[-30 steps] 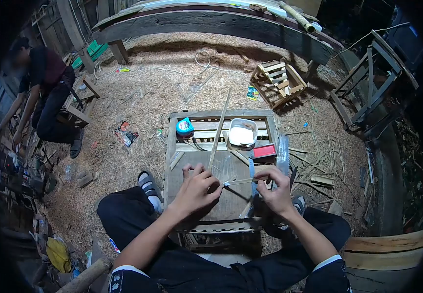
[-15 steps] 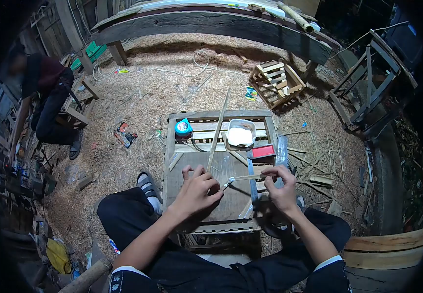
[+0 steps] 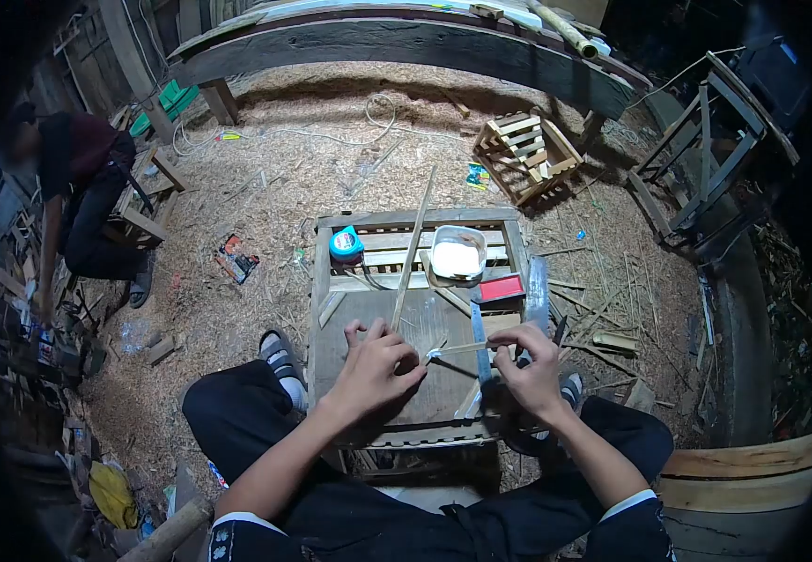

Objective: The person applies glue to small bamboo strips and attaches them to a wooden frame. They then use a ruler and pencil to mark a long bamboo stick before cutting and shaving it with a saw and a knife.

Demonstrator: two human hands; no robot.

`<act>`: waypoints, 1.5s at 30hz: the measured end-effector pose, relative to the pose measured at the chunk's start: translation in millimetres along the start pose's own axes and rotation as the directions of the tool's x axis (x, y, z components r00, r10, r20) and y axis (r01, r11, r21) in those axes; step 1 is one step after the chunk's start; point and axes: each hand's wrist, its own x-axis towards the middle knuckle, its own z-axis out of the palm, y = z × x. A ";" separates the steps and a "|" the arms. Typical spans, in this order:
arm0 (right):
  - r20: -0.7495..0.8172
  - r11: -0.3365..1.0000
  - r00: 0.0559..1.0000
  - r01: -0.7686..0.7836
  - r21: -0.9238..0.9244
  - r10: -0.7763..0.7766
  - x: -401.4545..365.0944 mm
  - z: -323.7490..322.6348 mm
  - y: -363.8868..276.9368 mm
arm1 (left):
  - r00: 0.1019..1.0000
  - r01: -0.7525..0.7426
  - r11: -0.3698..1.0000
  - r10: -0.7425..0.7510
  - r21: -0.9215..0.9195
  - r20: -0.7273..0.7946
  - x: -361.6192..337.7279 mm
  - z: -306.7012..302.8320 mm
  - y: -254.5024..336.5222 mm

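My right hand (image 3: 530, 367) pinches a thin pale wooden strip (image 3: 467, 347), which points left over the board. White paste coats the strip's left tip, where it meets a short thin stick (image 3: 431, 358). Fingertips of my left hand (image 3: 376, 367) are closed on that stick's lower end. Both hands are above a slatted wooden stand with a flat board (image 3: 359, 323) on it. A long narrow strip (image 3: 414, 244) lies on the stand near my left hand. Beneath my right hand is a metal ruler (image 3: 478, 328). Beyond it sits a plastic tub (image 3: 485, 251) of white paste.
On the stand are a blue tape measure (image 3: 346, 244) and a red rectangular item (image 3: 501, 288); a flat grey blade (image 3: 537, 290) lies along its right edge. A slatted crate (image 3: 530, 159) rests on the shavings-covered floor. Another person (image 3: 92, 197) bends at the left.
My right hand has moved slightly left and down, bringing the strip's pasted tip nearer my left fingertips. My left hand is nearly still. The co-worker's arm has shifted a little.
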 end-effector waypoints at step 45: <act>-0.038 0.997 0.997 -0.065 -0.047 0.064 -6.0 -0.4 -7.8 | 0.999 -0.034 0.999 0.034 0.009 0.029 -1.3 3.9 -5.5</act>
